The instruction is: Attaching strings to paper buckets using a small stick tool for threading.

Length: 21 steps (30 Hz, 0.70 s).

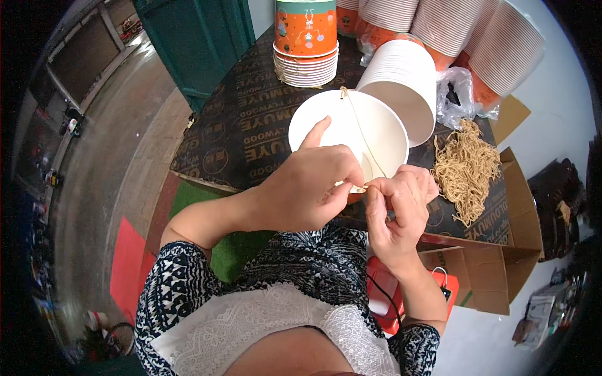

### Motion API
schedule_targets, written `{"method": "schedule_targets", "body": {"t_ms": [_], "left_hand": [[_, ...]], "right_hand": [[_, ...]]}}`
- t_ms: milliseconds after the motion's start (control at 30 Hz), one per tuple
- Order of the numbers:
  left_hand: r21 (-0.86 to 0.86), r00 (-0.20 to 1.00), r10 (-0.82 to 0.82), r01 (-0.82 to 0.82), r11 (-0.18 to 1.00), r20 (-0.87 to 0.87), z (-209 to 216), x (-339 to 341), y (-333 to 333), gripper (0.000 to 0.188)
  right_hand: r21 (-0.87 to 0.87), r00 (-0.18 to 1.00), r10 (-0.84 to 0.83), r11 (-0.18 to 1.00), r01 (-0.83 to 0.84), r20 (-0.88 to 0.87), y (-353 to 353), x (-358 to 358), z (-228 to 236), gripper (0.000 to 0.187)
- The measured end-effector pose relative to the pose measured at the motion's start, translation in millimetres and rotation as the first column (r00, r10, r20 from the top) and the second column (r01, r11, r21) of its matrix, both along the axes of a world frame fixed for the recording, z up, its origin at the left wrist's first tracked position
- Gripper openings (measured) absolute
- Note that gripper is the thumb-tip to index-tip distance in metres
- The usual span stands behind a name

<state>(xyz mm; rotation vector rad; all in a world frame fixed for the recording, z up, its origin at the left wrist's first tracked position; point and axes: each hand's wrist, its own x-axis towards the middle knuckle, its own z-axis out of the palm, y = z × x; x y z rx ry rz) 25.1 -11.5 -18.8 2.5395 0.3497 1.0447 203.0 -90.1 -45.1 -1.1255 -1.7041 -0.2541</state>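
- String (359, 122) runs across the white bucket (387, 125); your left hand (307, 185) pinches it.
- Your right hand (400, 210) pinches it too, just beside the left.

Prem. appear to be sm. workshop; evid.: nested bucket stacks (506, 53), heap of tan cords (467, 172), work tbl. (216, 141), cdbd. box (488, 272).

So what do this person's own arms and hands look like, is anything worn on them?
The left hand and right hand are bare, with no gloves, and no ring or watch shows. The forearms are uncovered too. Dark sleeves with a white geometric pattern end around the elbows.
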Motion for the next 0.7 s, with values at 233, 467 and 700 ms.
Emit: {"method": "schedule_targets", "body": {"t_ms": [233,467,700], "left_hand": [[0.022,1.000,-0.024,0.024,0.999,0.001,-3.0,1.4,-1.7,0.022],[0.019,0.999,0.028,-0.029,0.999,0.043,-6.5,3.6,-3.4,0.027],[0.066,0.999,0.029,-0.030,0.997,0.016,-3.8,4.7,-2.9,0.026]], "right_hand": [[0.003,1.000,-0.005,1.000,0.005,-0.021,-0.2,-2.1,-1.9,0.015],[0.013,1.000,-0.027,1.000,0.027,-0.012,-0.9,-2.1,-3.0,0.015],[0.017,0.999,-0.019,1.000,0.020,-0.034,0.1,-2.0,-3.4,0.014]]}}
